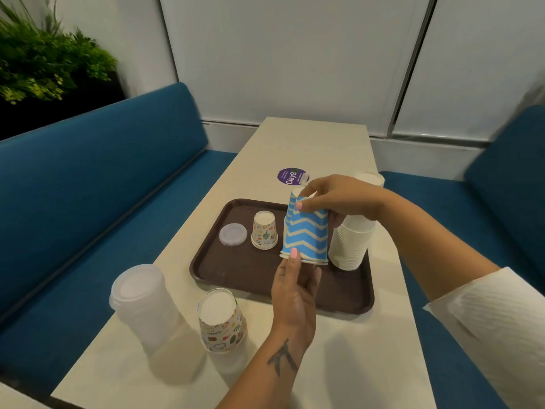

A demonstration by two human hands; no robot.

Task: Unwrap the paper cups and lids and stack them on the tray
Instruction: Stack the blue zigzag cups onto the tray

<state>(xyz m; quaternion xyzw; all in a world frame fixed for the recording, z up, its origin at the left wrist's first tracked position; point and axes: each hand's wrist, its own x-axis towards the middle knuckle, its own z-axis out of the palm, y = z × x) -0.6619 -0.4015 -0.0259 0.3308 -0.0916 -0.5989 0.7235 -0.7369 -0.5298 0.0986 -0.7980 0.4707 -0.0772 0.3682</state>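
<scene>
hands (pixel 339 199) (pixel 295 278) grip tapered zigzag paper cups (pixel 306 237) (inverted) over ridged tray (pixel 265 278).

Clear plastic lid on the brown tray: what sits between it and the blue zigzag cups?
In the head view, a small upside-down paper cup with colourful doodles stands between the clear plastic lid and the blue zigzag cups.

On the worktop (pixel 309 143) in front of me sits the tray (pixel 236 278). On it, from left to right, lie a lid (pixel 233 235), a small upturned cup (pixel 264 233), the stack of cups (pixel 305 234) between my hands, and a taller cup stack (pixel 352 243). Nearer me, left of the tray, stand a wrapped lid stack (pixel 141 305) and, to its right, a wrapped cup stack (pixel 221 323). A sticker (pixel 290 176) lies behind the tray.
</scene>
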